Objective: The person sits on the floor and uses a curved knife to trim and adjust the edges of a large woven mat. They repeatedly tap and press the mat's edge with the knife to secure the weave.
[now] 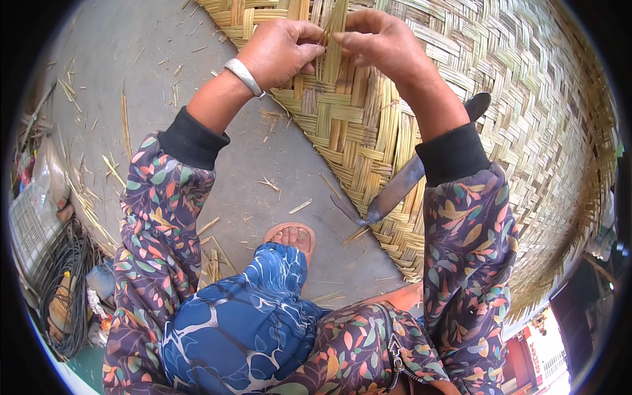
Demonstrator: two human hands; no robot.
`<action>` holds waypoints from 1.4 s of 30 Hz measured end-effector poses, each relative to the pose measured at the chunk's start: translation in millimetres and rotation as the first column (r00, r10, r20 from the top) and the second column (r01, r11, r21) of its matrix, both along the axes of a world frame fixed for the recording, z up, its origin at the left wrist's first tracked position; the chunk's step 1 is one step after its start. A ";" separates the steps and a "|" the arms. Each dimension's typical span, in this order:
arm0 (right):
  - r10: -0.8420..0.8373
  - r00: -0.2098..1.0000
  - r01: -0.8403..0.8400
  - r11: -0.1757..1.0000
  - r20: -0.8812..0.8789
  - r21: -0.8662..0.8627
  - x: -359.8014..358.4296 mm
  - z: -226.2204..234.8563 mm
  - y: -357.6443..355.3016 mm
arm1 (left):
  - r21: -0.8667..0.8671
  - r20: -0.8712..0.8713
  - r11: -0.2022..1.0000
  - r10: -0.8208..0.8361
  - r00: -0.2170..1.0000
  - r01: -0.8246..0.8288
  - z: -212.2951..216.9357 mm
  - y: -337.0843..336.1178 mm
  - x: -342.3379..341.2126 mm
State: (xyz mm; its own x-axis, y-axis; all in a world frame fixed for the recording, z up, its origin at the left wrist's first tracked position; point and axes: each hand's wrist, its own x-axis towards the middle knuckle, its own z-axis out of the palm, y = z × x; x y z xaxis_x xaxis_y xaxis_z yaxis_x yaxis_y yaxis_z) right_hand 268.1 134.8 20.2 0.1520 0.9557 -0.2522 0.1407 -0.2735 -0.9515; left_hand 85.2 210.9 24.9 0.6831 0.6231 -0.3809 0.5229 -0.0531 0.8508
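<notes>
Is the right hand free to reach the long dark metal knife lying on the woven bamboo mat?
Probably not at once: the right hand pinches a bamboo strip. The knife lies uncovered under that forearm.

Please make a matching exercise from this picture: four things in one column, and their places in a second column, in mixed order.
Things:
1. silver metal bangle
2. long dark curved knife
3. pale upright bamboo strip
4. coil of black cable

Places:
A. lying on the woven bamboo mat
B. pinched between left hand and right hand
C. on the floor, far left
D. around the left wrist

Pairs: 1-D, 2-A, 3-B, 4-C
</notes>
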 end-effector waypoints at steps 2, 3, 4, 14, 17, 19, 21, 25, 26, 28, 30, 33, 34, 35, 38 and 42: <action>0.016 0.990 -0.037 0.989 -0.142 -0.145 2.8 10.1 6.9 | -0.036 0.029 0.999 0.027 0.999 -0.026 -2.0 -2.9 -0.3; 0.020 0.976 -0.067 0.975 -0.215 -0.214 2.5 11.5 9.6 | -0.068 0.067 0.997 0.052 0.996 -0.047 -5.8 -5.6 -0.4; 0.013 0.965 -0.072 0.974 -0.263 -0.216 3.4 9.8 10.5 | -0.100 0.105 0.993 0.078 0.991 -0.067 -8.0 -7.1 -0.3; -0.011 0.947 -0.055 0.979 -0.320 -0.196 2.4 1.8 10.1 | -0.182 0.136 0.978 0.133 0.982 -0.107 -6.6 -7.2 0.5; 0.001 0.955 -0.060 0.980 -0.295 -0.189 4.9 -2.5 11.0 | -0.215 0.128 0.970 0.141 0.982 -0.111 -6.4 -8.5 -1.3; 0.009 0.969 -0.067 0.971 -0.246 -0.228 3.4 1.4 16.2 | -0.247 0.116 0.965 0.122 0.986 -0.090 -3.3 -6.7 -3.3; 0.001 0.969 -0.036 0.990 -0.247 -0.135 2.1 -12.2 16.8 | -0.256 0.078 0.963 0.103 0.992 -0.080 -3.2 -6.0 0.6; 0.026 0.979 -0.052 0.991 -0.203 -0.120 3.2 -14.2 17.6 | -0.207 -0.021 0.971 0.116 0.993 -0.117 5.7 -7.3 7.9; 0.032 0.979 -0.059 0.990 -0.203 -0.130 2.9 -14.9 18.5 | -0.197 -0.023 0.972 0.123 0.992 -0.126 3.7 -8.4 6.6; 0.025 0.973 -0.053 0.992 -0.228 -0.116 -2.9 -22.5 19.4 | -0.178 -0.028 0.974 0.138 0.990 -0.140 -2.4 -11.9 2.0; 0.026 0.982 -0.044 0.995 -0.189 -0.091 -4.6 -22.2 18.5 | -0.121 -0.014 0.981 0.151 0.988 -0.152 -4.4 -15.6 1.6; 0.029 0.999 -0.031 0.997 -0.025 -0.067 -12.4 -20.3 19.8 | -0.079 -0.037 0.980 0.181 0.983 -0.183 -4.7 -18.9 0.3; 0.042 0.999 -0.040 0.996 0.028 -0.077 -13.0 -21.4 20.4 | -0.066 -0.036 0.979 0.192 0.981 -0.194 -5.3 -20.1 0.7; 0.049 0.995 -0.042 0.995 0.088 -0.086 -11.7 -21.2 20.8 | -0.054 -0.028 0.979 0.196 0.980 -0.198 -5.8 -21.1 3.2; 0.013 0.987 -0.008 0.999 0.159 -0.033 -11.9 -22.5 16.8 | -0.014 0.017 0.988 0.155 0.988 -0.155 -7.2 -20.3 4.1; -0.065 0.990 0.061 0.998 -0.128 -0.033 -12.4 -25.4 9.9 | 0.025 0.045 0.993 0.117 0.992 -0.118 -5.2 -20.1 4.5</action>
State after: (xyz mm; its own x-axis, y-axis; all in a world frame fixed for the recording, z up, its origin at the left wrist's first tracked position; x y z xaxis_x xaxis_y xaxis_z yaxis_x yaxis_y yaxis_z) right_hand 255.7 144.7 -5.2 0.1758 0.9372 -0.3013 -0.0007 -0.3059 -0.9521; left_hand 89.8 190.9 19.7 0.6203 0.7099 -0.3337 0.4894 -0.0178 0.8719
